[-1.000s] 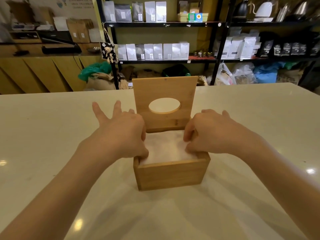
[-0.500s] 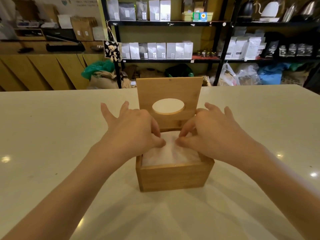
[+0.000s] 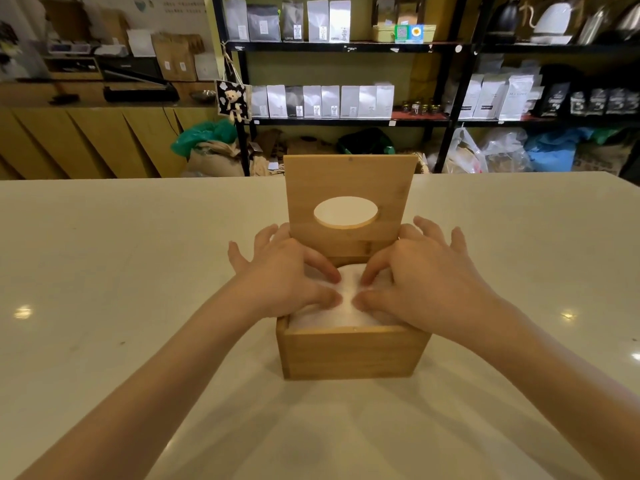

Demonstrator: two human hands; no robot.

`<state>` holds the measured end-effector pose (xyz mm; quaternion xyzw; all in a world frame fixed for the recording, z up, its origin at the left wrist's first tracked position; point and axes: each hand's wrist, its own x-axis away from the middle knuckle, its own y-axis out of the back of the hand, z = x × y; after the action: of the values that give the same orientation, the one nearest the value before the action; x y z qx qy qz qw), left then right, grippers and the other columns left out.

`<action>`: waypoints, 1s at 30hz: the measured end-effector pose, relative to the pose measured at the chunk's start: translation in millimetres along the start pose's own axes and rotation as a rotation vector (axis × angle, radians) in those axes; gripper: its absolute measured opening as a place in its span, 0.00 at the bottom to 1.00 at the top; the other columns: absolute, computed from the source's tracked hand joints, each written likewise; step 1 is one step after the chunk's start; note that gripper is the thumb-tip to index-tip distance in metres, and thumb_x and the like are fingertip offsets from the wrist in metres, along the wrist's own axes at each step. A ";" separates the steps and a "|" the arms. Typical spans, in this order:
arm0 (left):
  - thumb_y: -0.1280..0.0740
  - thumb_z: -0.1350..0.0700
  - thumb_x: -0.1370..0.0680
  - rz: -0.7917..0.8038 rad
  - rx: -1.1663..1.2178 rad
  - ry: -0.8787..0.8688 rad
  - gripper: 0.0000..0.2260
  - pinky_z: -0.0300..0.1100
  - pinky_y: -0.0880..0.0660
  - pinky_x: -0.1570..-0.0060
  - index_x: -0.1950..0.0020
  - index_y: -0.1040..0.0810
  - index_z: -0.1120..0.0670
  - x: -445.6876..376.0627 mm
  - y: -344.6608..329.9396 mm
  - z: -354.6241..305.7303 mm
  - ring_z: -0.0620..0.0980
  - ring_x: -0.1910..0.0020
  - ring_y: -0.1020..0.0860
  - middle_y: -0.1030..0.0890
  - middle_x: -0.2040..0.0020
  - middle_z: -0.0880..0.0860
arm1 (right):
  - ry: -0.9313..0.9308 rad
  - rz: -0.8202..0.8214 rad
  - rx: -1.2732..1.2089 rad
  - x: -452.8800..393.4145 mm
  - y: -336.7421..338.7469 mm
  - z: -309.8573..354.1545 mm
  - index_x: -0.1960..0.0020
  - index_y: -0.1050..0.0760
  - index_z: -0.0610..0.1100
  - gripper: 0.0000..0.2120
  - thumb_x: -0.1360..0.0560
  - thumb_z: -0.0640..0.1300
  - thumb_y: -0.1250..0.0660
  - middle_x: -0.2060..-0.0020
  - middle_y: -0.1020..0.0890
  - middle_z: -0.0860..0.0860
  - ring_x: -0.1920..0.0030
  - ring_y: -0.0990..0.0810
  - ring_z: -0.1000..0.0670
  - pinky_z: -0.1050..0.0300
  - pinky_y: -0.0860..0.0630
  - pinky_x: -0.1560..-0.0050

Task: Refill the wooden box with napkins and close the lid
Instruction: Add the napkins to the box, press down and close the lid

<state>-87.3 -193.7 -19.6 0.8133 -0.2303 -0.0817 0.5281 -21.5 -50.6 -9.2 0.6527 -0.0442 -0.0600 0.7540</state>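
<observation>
A square wooden box (image 3: pixel 351 351) stands on the pale counter (image 3: pixel 121 271) in front of me. Its hinged lid (image 3: pixel 349 181) stands upright at the back, with an oval hole in it. White napkins (image 3: pixel 348 292) fill the box up to the rim. My left hand (image 3: pixel 287 275) and my right hand (image 3: pixel 415 278) both rest on top of the napkins. Thumb and forefinger of each hand pinch the top napkin near its middle, almost touching each other. The other fingers are spread towards the lid.
Beyond the counter's far edge stand black shelves (image 3: pixel 346 46) with several coffee bags and kettles. Wooden cabinets (image 3: pixel 86 140) line the left wall. Sacks and plastic bags (image 3: pixel 485 154) lie on the floor below the shelves.
Both hands moved from the box's side edges inward to the middle of the napkins, and their thumbs and forefingers closed on the top napkin. The lid stayed upright.
</observation>
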 end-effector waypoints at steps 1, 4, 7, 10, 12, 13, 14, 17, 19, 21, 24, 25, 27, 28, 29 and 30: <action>0.29 0.44 0.33 -0.001 0.040 -0.014 0.05 0.66 0.62 0.33 0.64 0.23 0.34 0.6 1.1 0.5 0.53 0.28 0.51 0.40 0.30 0.48 | 0.005 -0.007 -0.073 -0.5 -0.1 -1.1 0.50 0.21 0.59 0.11 0.31 0.59 0.34 0.34 0.32 0.46 0.28 0.48 0.41 0.34 0.52 0.30; 0.27 0.46 0.34 -0.021 0.106 -0.043 0.07 0.66 0.54 0.32 0.66 0.22 0.34 1.1 1.1 -0.1 0.52 0.31 0.44 0.36 0.34 0.46 | 0.012 -0.032 -0.200 -1.8 -2.9 -2.1 0.50 0.21 0.61 0.09 0.30 0.57 0.33 0.34 0.33 0.47 0.27 0.50 0.42 0.35 0.49 0.30; 0.26 0.46 0.36 -0.036 -0.005 0.000 0.09 0.65 0.59 0.33 0.70 0.24 0.35 -0.1 -3.5 -1.1 0.52 0.29 0.48 0.37 0.32 0.47 | -0.002 -0.042 -0.116 -3.0 -8.0 -2.3 0.50 0.21 0.59 0.10 0.31 0.56 0.32 0.30 0.36 0.48 0.26 0.56 0.43 0.34 0.57 0.29; 0.26 0.44 0.37 -0.035 -0.062 0.021 0.08 0.64 0.63 0.34 0.70 0.26 0.35 -1.2 -5.8 -0.2 0.52 0.27 0.54 0.40 0.29 0.47 | 0.025 -0.031 -0.009 -4.4 -9.2 -4.0 0.49 0.22 0.60 0.12 0.31 0.60 0.33 0.30 0.37 0.47 0.26 0.59 0.42 0.33 0.61 0.31; 0.27 0.43 0.37 -0.022 -0.051 0.007 0.07 0.64 0.63 0.33 0.68 0.25 0.35 -0.6 -4.2 -0.3 0.51 0.27 0.55 0.40 0.28 0.48 | 0.038 0.007 -0.007 -5.1 -6.8 -5.7 0.47 0.22 0.60 0.14 0.32 0.61 0.34 0.30 0.37 0.47 0.26 0.58 0.42 0.33 0.61 0.31; 0.27 0.42 0.37 -0.007 -0.038 -0.003 0.07 0.64 0.62 0.33 0.67 0.24 0.35 -0.2 -1.8 -0.1 0.52 0.27 0.54 0.40 0.28 0.48 | 0.049 0.030 -0.040 -5.2 -4.4 -7.1 0.46 0.23 0.60 0.15 0.32 0.60 0.33 0.29 0.37 0.47 0.26 0.58 0.42 0.33 0.61 0.30; 0.27 0.43 0.36 0.012 -0.005 -0.020 0.06 0.63 0.60 0.32 0.66 0.23 0.35 -0.3 2.0 0.7 0.52 0.27 0.52 0.39 0.28 0.48 | 0.070 0.055 -0.094 -4.9 -0.4 -9.2 0.45 0.23 0.60 0.16 0.32 0.60 0.33 0.29 0.37 0.47 0.26 0.58 0.43 0.34 0.60 0.29; 0.25 0.49 0.37 -0.005 0.232 -0.148 0.07 0.45 0.35 0.38 0.64 0.19 0.38 2.7 21.3 3.0 0.34 0.42 0.33 0.25 0.44 0.42 | 0.222 0.105 -0.307 -2.3 18.9 -17.8 0.44 0.24 0.60 0.16 0.31 0.57 0.33 0.37 0.27 0.54 0.32 0.47 0.60 0.47 0.53 0.28; 0.24 0.53 0.38 -0.113 0.354 -0.219 0.08 0.30 0.37 0.58 0.66 0.18 0.41 7.8 36.3 2.2 0.23 0.56 0.32 0.25 0.54 0.36 | 0.291 0.072 -0.421 -1.0 32.8 -23.6 0.44 0.23 0.59 0.15 0.31 0.55 0.33 0.49 0.25 0.59 0.46 0.38 0.68 0.61 0.41 0.38; 0.24 0.51 0.40 -0.267 0.400 -0.258 0.08 0.30 0.41 0.57 0.66 0.20 0.41 12.4 46.1 1.8 0.23 0.55 0.33 0.25 0.52 0.34 | 0.288 -0.063 -0.465 -0.6 42.5 -28.9 0.44 0.24 0.60 0.16 0.31 0.56 0.32 0.45 0.28 0.59 0.43 0.35 0.62 0.70 0.35 0.52; 0.28 0.43 0.41 -0.482 0.366 -0.333 0.13 0.41 0.43 0.39 0.60 0.26 0.37 19.8 49.1 -4.0 0.36 0.38 0.36 0.33 0.40 0.33 | 0.339 -0.294 -0.495 1.0 47.8 -31.6 0.43 0.28 0.62 0.17 0.31 0.56 0.34 0.41 0.32 0.61 0.39 0.40 0.62 0.67 0.37 0.46; 0.29 0.42 0.40 -0.546 0.308 -0.386 0.16 0.45 0.44 0.36 0.56 0.29 0.34 21.5 46.9 -6.5 0.40 0.33 0.39 0.35 0.37 0.36 | 0.356 -0.351 -0.507 1.2 47.3 -30.9 0.42 0.30 0.62 0.17 0.31 0.55 0.34 0.39 0.34 0.61 0.36 0.42 0.62 0.62 0.39 0.39; 0.30 0.43 0.37 -0.645 0.135 -0.503 0.27 0.49 0.48 0.31 0.41 0.37 0.33 22.6 40.6 -10.0 0.45 0.27 0.48 0.40 0.29 0.42 | 0.395 -0.451 -0.469 -0.6 43.4 -28.5 0.39 0.33 0.61 0.20 0.30 0.54 0.34 0.32 0.36 0.58 0.29 0.47 0.58 0.57 0.48 0.34; 0.30 0.43 0.35 -0.667 0.031 -0.528 0.33 0.51 0.51 0.30 0.35 0.43 0.36 21.4 36.9 -10.4 0.46 0.26 0.52 0.44 0.26 0.45 | 0.414 -0.487 -0.426 -2.2 40.5 -27.2 0.37 0.36 0.61 0.23 0.29 0.53 0.34 0.29 0.38 0.56 0.28 0.50 0.57 0.57 0.50 0.32; 0.30 0.42 0.34 -0.674 -0.065 -0.522 0.38 0.52 0.56 0.30 0.31 0.49 0.39 19.8 33.6 -10.6 0.45 0.26 0.56 0.49 0.25 0.46 | 0.426 -0.506 -0.375 -3.7 37.3 -26.0 0.33 0.41 0.62 0.26 0.29 0.54 0.35 0.27 0.41 0.55 0.27 0.53 0.57 0.56 0.52 0.31; 0.32 0.39 0.33 -0.672 -0.139 -0.496 0.41 0.52 0.62 0.30 0.30 0.55 0.40 18.7 30.6 -10.7 0.45 0.27 0.60 0.53 0.25 0.45 | 0.429 -0.514 -0.318 -5.1 34.2 -25.0 0.31 0.48 0.62 0.31 0.28 0.55 0.36 0.26 0.44 0.56 0.27 0.56 0.57 0.55 0.53 0.29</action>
<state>-75.6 -203.8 14.4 0.7611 -0.0665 -0.4580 0.4544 -21.8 -20.5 21.1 0.5150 0.2901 -0.1154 0.7983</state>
